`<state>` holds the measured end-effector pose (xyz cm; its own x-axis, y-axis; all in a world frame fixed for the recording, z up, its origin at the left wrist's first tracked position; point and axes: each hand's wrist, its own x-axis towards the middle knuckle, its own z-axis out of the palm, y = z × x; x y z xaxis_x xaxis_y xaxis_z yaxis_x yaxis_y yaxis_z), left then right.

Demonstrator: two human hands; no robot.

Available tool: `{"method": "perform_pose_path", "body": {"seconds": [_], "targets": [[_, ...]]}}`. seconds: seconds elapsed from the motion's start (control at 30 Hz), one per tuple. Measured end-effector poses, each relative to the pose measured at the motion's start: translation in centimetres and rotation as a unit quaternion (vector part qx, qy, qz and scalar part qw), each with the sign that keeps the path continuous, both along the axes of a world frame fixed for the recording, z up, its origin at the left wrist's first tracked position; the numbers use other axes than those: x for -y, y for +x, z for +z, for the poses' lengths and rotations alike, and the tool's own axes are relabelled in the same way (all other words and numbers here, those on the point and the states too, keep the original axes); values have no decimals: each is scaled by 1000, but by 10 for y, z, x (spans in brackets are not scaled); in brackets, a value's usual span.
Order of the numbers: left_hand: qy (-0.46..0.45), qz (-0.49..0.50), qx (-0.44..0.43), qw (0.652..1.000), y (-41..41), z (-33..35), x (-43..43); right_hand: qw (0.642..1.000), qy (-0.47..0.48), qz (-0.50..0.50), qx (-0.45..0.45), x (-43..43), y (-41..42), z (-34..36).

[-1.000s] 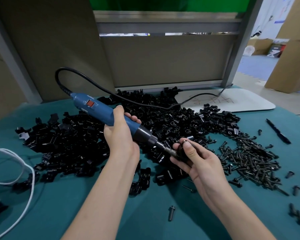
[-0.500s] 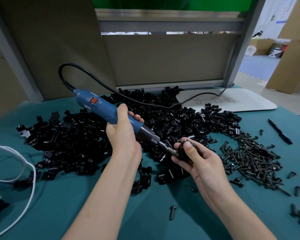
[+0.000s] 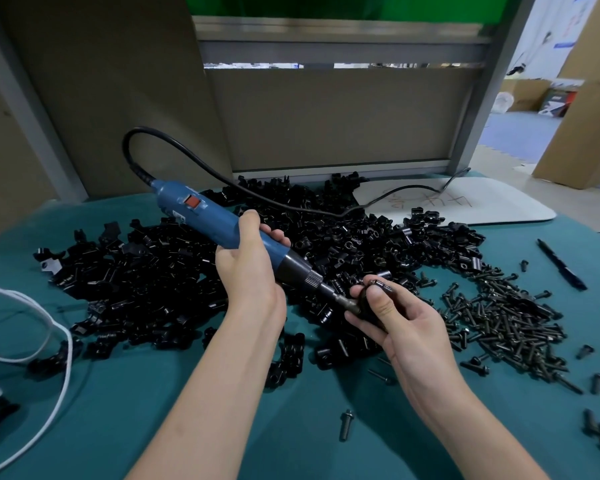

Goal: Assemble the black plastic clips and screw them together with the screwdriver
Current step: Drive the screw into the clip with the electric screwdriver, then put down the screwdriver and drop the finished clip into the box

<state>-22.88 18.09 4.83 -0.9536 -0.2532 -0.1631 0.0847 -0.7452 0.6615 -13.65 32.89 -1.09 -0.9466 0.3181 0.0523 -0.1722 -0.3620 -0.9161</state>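
One blue screwdriver [image 3: 222,223] is gripped around its barrel by the left hand [image 3: 250,271], above the heap of black clips [image 3: 343,244], which is too dense to be counted. One clip [image 3: 363,303] is pinched by the right hand [image 3: 402,320] at the heap's near edge, and the bit appears to be set against it. One pile of screws [image 3: 510,320] and one pen [image 3: 561,265] lie right of the heap. Against the earlier frames, both grips and the bit's position are unchanged.

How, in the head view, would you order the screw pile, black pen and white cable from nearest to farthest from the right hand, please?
1. screw pile, right of the right hand
2. black pen, far right
3. white cable, far left
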Motion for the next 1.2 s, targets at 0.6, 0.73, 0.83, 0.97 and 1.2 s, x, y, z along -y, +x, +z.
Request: {"method": "perform_pose_path", "body": {"seconds": [0.6, 0.73, 0.83, 0.97, 1.2], "targets": [[-81, 27, 141, 986, -7, 11, 24, 994, -100, 1, 32, -1, 2, 10], [-153, 36, 136, 978, -5, 12, 20, 993, -110, 14, 34, 1, 3, 12], [-294, 48, 84, 951, -1, 13, 13, 993, -111, 22, 32, -1, 4, 11], [-531, -32, -59, 845, 9, 21, 12, 993, -112, 26, 28, -1, 5, 13], [-716, -380, -154, 566, 38, 24, -7, 996, -90, -2, 19, -6, 3, 15]]}}
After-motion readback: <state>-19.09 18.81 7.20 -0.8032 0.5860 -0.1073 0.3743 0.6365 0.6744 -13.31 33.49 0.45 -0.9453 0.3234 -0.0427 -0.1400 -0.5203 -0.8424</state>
